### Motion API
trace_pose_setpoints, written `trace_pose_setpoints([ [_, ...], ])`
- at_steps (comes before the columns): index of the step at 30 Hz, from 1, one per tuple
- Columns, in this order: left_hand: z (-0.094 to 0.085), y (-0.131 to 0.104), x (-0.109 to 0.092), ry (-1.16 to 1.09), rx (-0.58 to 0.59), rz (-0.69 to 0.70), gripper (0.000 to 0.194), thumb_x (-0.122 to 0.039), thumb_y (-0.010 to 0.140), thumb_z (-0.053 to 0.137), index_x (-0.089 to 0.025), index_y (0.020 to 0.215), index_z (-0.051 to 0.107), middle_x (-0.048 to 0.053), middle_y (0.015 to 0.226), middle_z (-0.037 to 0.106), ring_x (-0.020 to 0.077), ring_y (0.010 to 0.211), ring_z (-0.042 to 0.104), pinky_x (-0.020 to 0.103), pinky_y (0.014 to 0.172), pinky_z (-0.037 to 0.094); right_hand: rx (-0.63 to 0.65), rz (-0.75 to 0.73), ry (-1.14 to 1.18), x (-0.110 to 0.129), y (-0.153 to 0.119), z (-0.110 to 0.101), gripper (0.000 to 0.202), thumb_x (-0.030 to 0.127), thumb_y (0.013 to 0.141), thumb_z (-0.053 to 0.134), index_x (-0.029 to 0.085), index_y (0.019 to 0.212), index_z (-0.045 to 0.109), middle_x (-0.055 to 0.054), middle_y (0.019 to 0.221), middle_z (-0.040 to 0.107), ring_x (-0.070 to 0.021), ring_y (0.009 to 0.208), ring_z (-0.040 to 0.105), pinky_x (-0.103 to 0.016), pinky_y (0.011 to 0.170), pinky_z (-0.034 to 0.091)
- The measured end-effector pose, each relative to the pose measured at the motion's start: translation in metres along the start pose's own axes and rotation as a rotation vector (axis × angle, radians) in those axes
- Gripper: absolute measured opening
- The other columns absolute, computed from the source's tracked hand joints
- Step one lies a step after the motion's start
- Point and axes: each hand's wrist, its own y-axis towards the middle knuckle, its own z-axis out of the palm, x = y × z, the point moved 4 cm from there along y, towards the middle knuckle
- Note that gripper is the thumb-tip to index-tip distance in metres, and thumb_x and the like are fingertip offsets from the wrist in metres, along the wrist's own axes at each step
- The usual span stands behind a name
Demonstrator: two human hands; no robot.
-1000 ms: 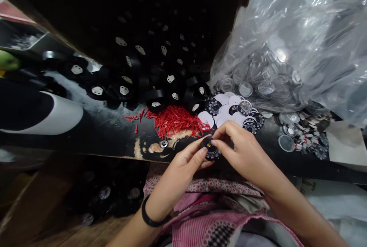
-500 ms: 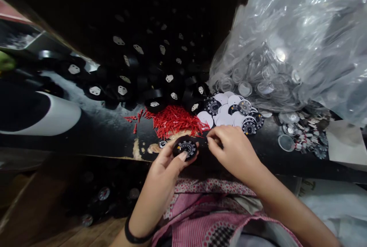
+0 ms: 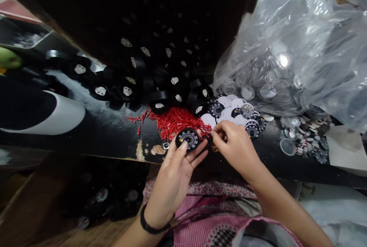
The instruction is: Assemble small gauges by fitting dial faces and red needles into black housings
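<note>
My left hand holds a round black dial face up on its fingertips, the thumb pressing its lower edge. My right hand is just right of it, its fingertips pinched at the edge of a heap of small red pins; what they pinch is too small to tell. Both hands hover over the front of a worn black bench. Behind my right hand lies a pile of white and black printed discs.
Several black housings with white inserts crowd the dark back of the bench. A large clear plastic bag of transparent lenses fills the right side, with loose lenses and small parts spilled beside it. A black and white curved object lies at left.
My hands separated: the left carried the black dial left and turned it face up, while the right moved from the dial to the edge of the red pins.
</note>
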Motion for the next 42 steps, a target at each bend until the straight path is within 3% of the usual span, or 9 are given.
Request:
trace_pose_setpoints([
  [3, -0.004, -0.001, -0.007, 0.05, -0.037, 0.109, 0.021, -0.03, 0.088, 0.062, -0.024, 0.108, 0.062, 0.007, 0.116, 0.07, 0.0279, 0.113, 0.065, 0.05, 0.103, 0.047, 0.049, 0.003, -0.048, 0.0, -0.003, -0.002, 0.01, 0.019, 0.087, 0.057, 0.018, 0.079, 0.06, -0.002, 0.078, 0.066, -0.0163, 0.071, 0.056, -0.032, 0.072, 0.033],
  [7, -0.01, -0.006, -0.01, 0.106, -0.075, 0.126, 0.019, -0.03, 0.089, 0.06, -0.02, 0.105, 0.064, 0.01, 0.116, 0.071, 0.0265, 0.117, 0.063, 0.047, 0.104, 0.046, 0.189, -0.159, -0.158, 0.014, -0.008, 0.008, 0.011, 0.019, 0.091, 0.054, 0.018, 0.084, 0.061, -0.004, 0.084, 0.068, -0.0192, 0.079, 0.059, -0.034, 0.074, 0.033],
  [14, -0.013, -0.012, -0.008, 0.076, -0.08, 0.119, 0.021, -0.031, 0.087, 0.062, -0.023, 0.106, 0.064, 0.008, 0.121, 0.069, 0.0264, 0.117, 0.062, 0.047, 0.104, 0.046, 0.138, -0.249, -0.41, 0.029, 0.0, 0.021, 0.017, 0.02, 0.093, 0.048, 0.014, 0.085, 0.062, -0.011, 0.082, 0.068, -0.025, 0.08, 0.061, -0.038, 0.074, 0.032],
  [18, -0.015, -0.014, -0.001, 0.017, -0.092, 0.004, 0.026, -0.033, 0.088, 0.061, -0.026, 0.113, 0.06, 0.007, 0.129, 0.064, 0.0289, 0.113, 0.064, 0.049, 0.098, 0.05, 0.152, -0.128, -0.132, 0.018, -0.001, 0.015, 0.009, 0.019, 0.086, 0.057, 0.017, 0.078, 0.061, -0.003, 0.074, 0.066, -0.0166, 0.067, 0.057, -0.033, 0.071, 0.033],
  [24, 0.005, -0.004, 0.008, -0.143, 0.056, -0.159, 0.022, -0.028, 0.093, 0.054, -0.025, 0.114, 0.058, 0.005, 0.121, 0.068, 0.0244, 0.109, 0.067, 0.048, 0.1, 0.049, 0.085, -0.017, 0.273, 0.011, -0.011, 0.006, 0.006, 0.018, 0.084, 0.06, 0.019, 0.08, 0.062, 0.002, 0.071, 0.063, -0.0127, 0.064, 0.055, -0.028, 0.067, 0.038],
  [30, 0.007, 0.001, 0.004, -0.066, -0.008, -0.01, 0.022, -0.027, 0.091, 0.056, -0.017, 0.11, 0.06, 0.011, 0.117, 0.07, 0.024, 0.115, 0.063, 0.041, 0.106, 0.045, -0.014, -0.084, 0.161, 0.011, -0.015, -0.003, 0.005, 0.024, 0.087, 0.061, 0.019, 0.088, 0.061, -0.003, 0.087, 0.064, -0.0178, 0.081, 0.058, -0.033, 0.075, 0.039],
  [36, -0.006, -0.003, 0.009, 0.265, -0.057, 0.146, 0.038, -0.036, 0.087, 0.062, -0.026, 0.123, 0.057, 0.005, 0.129, 0.063, 0.0237, 0.124, 0.056, 0.039, 0.107, 0.044, 0.075, -0.124, 0.048, 0.018, -0.014, 0.002, 0.007, 0.022, 0.088, 0.061, 0.018, 0.083, 0.059, -0.002, 0.086, 0.063, -0.0179, 0.081, 0.057, -0.034, 0.076, 0.035],
  [40, -0.009, 0.001, 0.002, 0.378, -0.045, 0.267, 0.041, -0.04, 0.09, 0.057, -0.028, 0.129, 0.053, 0.005, 0.129, 0.062, 0.0224, 0.122, 0.057, 0.04, 0.107, 0.044, 0.086, -0.087, 0.276, 0.018, -0.017, -0.004, 0.008, 0.018, 0.088, 0.06, 0.019, 0.08, 0.058, 0.001, 0.08, 0.06, -0.0139, 0.075, 0.055, -0.028, 0.07, 0.038],
  [42, -0.006, 0.005, 0.002, 0.371, -0.023, 0.258, 0.039, -0.039, 0.091, 0.056, -0.031, 0.128, 0.053, 0.003, 0.126, 0.063, 0.0207, 0.119, 0.059, 0.038, 0.105, 0.046, 0.079, -0.087, 0.413, 0.019, -0.02, -0.008, 0.008, 0.021, 0.09, 0.058, 0.019, 0.082, 0.059, 0.001, 0.08, 0.059, -0.0128, 0.074, 0.055, -0.026, 0.069, 0.04],
])
